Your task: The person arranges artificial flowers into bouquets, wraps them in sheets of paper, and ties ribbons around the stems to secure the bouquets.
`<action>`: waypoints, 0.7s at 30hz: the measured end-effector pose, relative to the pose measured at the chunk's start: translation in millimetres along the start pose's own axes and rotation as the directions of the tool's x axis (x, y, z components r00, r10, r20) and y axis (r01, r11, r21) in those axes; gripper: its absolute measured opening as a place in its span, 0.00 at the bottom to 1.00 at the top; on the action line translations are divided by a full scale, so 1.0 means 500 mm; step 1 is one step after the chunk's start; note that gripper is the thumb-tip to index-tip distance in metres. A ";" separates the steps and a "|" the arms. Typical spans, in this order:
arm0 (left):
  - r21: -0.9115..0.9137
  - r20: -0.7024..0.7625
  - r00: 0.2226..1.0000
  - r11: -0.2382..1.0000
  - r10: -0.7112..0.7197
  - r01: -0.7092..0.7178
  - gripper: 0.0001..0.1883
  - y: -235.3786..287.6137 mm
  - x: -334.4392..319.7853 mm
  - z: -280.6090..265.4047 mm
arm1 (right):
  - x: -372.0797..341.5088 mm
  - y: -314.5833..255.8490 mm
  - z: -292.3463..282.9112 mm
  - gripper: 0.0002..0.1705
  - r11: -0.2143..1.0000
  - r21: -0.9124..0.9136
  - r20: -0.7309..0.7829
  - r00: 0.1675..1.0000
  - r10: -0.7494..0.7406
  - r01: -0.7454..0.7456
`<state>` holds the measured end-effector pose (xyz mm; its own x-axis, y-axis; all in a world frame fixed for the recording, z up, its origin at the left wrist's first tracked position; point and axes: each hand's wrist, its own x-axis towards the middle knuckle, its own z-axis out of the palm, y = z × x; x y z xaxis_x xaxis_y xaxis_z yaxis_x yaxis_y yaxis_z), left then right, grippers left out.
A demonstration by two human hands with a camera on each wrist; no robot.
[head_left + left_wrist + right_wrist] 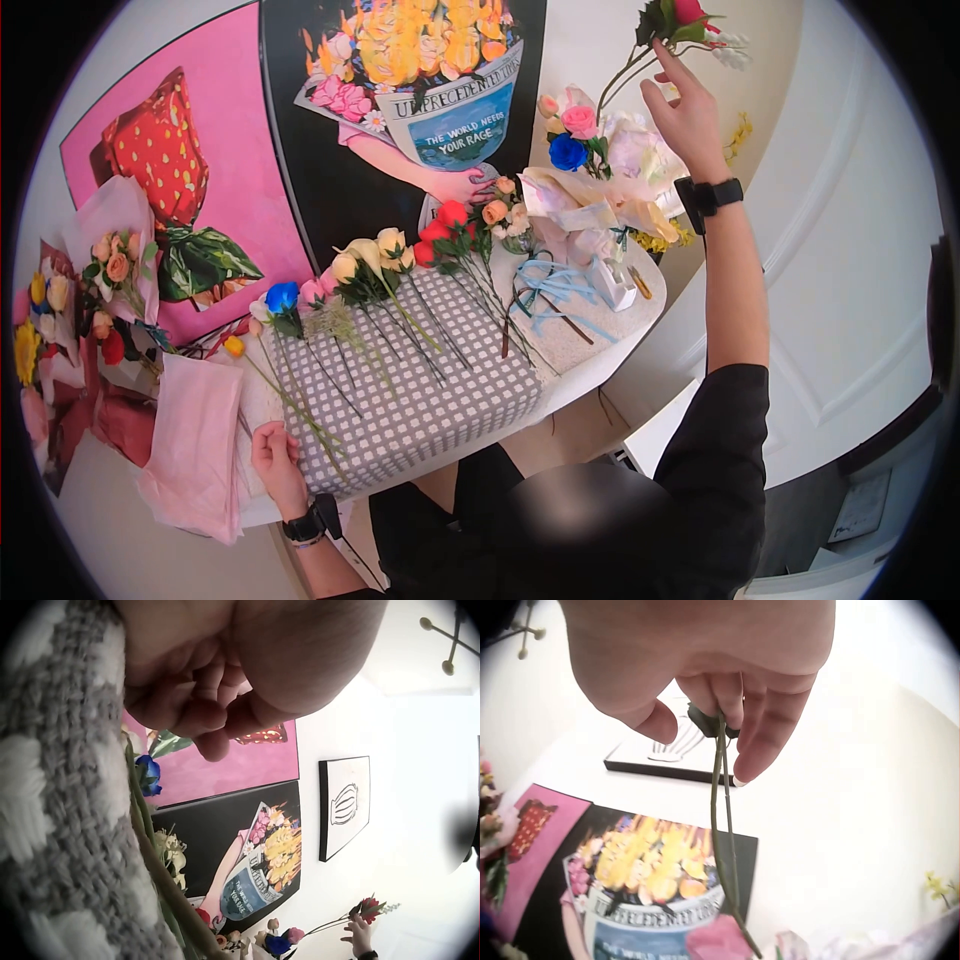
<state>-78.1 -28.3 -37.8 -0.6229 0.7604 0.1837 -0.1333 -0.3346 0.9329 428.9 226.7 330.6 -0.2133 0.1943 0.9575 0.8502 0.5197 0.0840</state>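
High at the right, my right hand (688,125) reaches up to a red flower (688,12) with green leaves and a white sprig. Its fingertips are at the leaves under the bloom; the thumb stands apart. Two long green stems (727,810) run down from there toward a bouquet (600,180) with pink, blue and peach blooms. My left hand (277,465) rests at the table's front edge, fingers loosely curled and holding nothing. Beside it lie a yellow tulip (235,346) and a folded pink wrapping sheet (195,425).
Across the checkered cloth (420,400) lies a row of blue, pink, cream and red artificial flowers (380,255). Blue ribbon (555,290) and orange-handled scissors (640,283) are at the table's right end. Wrapped bouquets (115,260) stand at left, paintings (400,130) behind.
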 end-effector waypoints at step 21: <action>-0.149 0.596 0.790 0.948 -0.141 0.282 0.23 0.238 -0.061 0.157 | -0.324 -0.699 0.119 0.19 0.274 0.892 0.408 0.901 -0.146 -0.360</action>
<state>-14.4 -47.7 92.0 -0.0140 0.9801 0.1978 -0.4172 -0.1855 0.8897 137.7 63.1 129.5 -0.5129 0.4389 0.7378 -0.1192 0.8147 -0.5675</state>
